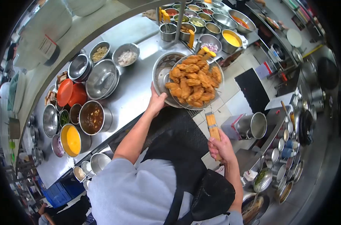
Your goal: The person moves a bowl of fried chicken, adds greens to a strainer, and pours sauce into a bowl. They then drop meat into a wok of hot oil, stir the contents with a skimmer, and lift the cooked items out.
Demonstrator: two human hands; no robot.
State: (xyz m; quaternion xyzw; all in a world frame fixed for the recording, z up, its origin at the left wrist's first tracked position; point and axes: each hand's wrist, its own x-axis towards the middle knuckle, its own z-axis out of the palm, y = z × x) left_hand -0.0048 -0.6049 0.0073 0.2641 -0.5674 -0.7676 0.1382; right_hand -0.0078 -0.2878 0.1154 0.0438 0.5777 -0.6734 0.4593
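My right hand (222, 145) is wrapped round the wooden handle of a wire strainer (212, 125). Golden-brown fried chicken pieces (194, 80), which look like wings, are heaped in its round basket. My left hand (157, 101) grips the near rim of a perforated metal colander (160, 71), its thumb on the edge and its other fingers hidden beneath. The strainer's basket overlaps the colander's right side. Whether the two touch cannot be made out. Both are at the right edge of the steel counter (140, 90).
Left on the counter stand metal bowls (102, 78), a red bowl (77, 94), a pot of brown sauce (91, 117) and a pot of yellow liquid (71, 140). Ingredient pans (197, 22) line the far end. A shelf (84, 32) overhangs the left. Pots (258, 125) stand right.
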